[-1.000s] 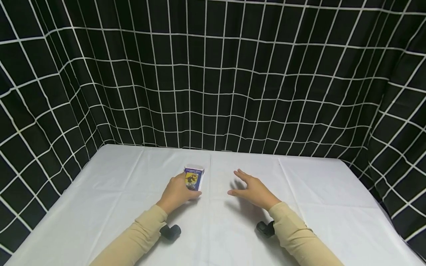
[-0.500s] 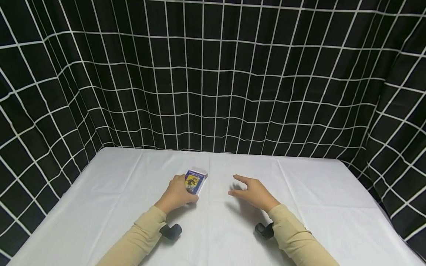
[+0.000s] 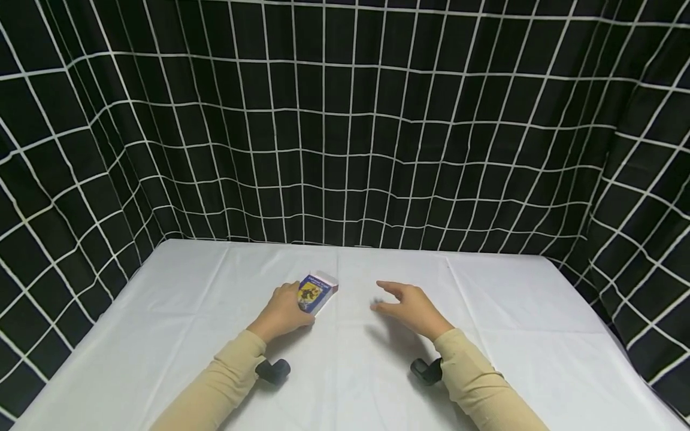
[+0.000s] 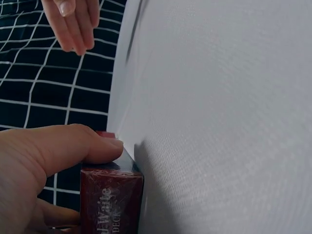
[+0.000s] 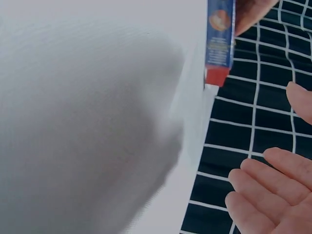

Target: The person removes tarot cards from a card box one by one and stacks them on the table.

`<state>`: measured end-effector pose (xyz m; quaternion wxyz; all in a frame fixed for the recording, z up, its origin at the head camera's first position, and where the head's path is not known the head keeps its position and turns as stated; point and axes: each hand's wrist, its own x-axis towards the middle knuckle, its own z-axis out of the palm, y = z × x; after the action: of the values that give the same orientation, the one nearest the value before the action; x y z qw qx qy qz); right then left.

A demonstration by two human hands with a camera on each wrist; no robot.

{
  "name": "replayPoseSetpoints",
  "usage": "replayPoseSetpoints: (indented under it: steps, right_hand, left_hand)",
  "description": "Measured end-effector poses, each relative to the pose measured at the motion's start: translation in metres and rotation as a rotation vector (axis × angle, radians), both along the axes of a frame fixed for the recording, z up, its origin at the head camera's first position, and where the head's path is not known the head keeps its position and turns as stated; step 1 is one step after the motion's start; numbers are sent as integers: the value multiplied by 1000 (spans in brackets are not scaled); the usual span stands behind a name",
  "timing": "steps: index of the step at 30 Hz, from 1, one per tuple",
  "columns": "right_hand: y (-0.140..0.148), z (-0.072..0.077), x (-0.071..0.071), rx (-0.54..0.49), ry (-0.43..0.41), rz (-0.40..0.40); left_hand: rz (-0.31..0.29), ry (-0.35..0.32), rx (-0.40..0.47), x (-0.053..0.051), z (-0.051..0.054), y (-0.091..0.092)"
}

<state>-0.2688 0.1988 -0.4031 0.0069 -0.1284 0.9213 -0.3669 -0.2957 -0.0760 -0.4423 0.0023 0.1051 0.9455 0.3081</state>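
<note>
The left hand (image 3: 281,311) grips a small blue card box (image 3: 314,293) with a yellow picture on its front, tilted to the right over the white cloth. In the left wrist view the thumb of the left hand (image 4: 53,151) lies on the box, whose dark red side (image 4: 111,200) faces the camera. The right hand (image 3: 414,310) is held apart, to the right of the box, thumb and fingers spread with nothing between them. The right wrist view shows the blue box (image 5: 220,39) with a red end, and the right hand (image 5: 278,195) with relaxed fingers.
A white cloth (image 3: 356,371) with fold creases covers the table. Behind it and at both sides hangs a black curtain (image 3: 345,137) with a white grid. Dark devices (image 3: 274,372) are strapped at both wrists.
The box has turned clockwise in the left hand, its top leaning to the right, and the left hand has shifted slightly left. The right hand has hardly moved; its fingers lie a little differently.
</note>
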Motion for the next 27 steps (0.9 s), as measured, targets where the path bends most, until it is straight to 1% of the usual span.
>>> replayPoseSetpoints:
  steps: [4,10,12,15,20,27]
  right_hand:
    - [0,-1,-1,-38,-14,-9]
    - [-2,-4,-2,-67,-16,-10]
    - [-2,-5,-2,-82,-25,-18]
    - [-2,-5,-1,-104,-33,-23]
    - [-3,-5,-2,-154,-50,-22]
    - [-8,-4,-1,-228,-79,-52]
  left_hand:
    - [2,-9,-7,0,1,-1]
    - [25,9,-13,2,2,0]
    - [22,16,-9,2,2,1]
    - [3,21,0,1,2,1]
    - [-29,-7,32,-2,2,-2]
    - [-127,-33,56,-6,0,-12]
